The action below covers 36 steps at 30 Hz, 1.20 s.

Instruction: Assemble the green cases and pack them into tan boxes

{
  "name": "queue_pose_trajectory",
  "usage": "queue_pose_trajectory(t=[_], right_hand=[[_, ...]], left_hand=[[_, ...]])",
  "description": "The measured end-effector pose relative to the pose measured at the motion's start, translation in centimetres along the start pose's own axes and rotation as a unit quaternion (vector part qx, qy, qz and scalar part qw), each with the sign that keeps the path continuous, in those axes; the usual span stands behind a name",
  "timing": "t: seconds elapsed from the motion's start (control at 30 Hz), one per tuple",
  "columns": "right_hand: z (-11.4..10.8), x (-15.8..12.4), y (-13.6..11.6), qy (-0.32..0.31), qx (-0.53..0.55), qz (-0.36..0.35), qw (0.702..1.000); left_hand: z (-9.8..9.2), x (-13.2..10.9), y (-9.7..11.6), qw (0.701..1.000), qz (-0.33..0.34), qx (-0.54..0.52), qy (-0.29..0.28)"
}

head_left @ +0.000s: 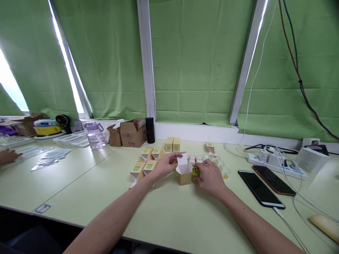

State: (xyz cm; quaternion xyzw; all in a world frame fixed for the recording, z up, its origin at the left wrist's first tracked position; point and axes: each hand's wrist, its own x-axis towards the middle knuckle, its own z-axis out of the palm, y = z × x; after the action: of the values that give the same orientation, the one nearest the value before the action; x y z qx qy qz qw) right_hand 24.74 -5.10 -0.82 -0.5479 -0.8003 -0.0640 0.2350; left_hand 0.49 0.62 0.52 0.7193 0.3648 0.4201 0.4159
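A small kraft cardboard box point(184, 178) stands upright in front of me, its white-lined lid flap raised. My left hand point(165, 165) pinches that flap from the left. Just right of the box, my right hand point(212, 176) is closed on a small green object point(196, 171) with a round yellowish ring on it; its exact kind I cannot make out. Behind my right hand sit small pale pink blocks point(192, 158) and several clear round cups point(225, 172) with yellow bits inside. To the left of the box are several kraft boxes with green labels point(137, 170).
Two closed kraft boxes point(172, 144) stand farther back, near a black cylinder point(150, 130) and a carton point(132, 133). At right lie two phones point(261, 188), a power strip point(278, 165) and loose cables. Another person's hand point(9, 157) rests at far left, past a water bottle point(95, 135).
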Motion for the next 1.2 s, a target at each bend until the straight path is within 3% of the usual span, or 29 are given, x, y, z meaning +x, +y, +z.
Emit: queue_pose_trajectory(t=[0.1, 0.2, 0.33, 0.43, 0.57, 0.8, 1.2], right_hand=[[-0.1, 0.1, 0.4, 0.044, 0.004, 0.018, 0.999], [-0.1, 0.3, 0.9, 0.130, 0.035, 0.031, 0.990], [0.1, 0.5, 1.4, 0.249, 0.138, 0.025, 0.958], [0.1, 0.5, 1.1, 0.285, 0.227, 0.027, 0.931], [0.0, 0.0, -0.1, 0.267, 0.290, 0.017, 0.919], [-0.2, -0.6, -1.7, 0.221, 0.283, -0.057, 0.932], [0.1, -0.1, -0.6, 0.179, 0.237, -0.072, 0.952]], left_hand=[[0.1, -0.1, 0.0, 1.000, -0.004, -0.011, -0.005], [0.3, -0.4, 0.4, 1.000, -0.003, -0.014, -0.017], [0.4, -0.7, 1.0, 0.999, -0.005, 0.002, -0.035], [0.7, -0.9, 1.3, 0.999, -0.014, 0.013, -0.043], [1.3, -1.2, 1.7, 0.998, -0.010, 0.041, -0.037], [2.0, -1.8, 2.5, 0.997, -0.005, 0.079, -0.017], [1.4, -1.2, 1.1, 0.999, 0.000, 0.021, -0.032]])
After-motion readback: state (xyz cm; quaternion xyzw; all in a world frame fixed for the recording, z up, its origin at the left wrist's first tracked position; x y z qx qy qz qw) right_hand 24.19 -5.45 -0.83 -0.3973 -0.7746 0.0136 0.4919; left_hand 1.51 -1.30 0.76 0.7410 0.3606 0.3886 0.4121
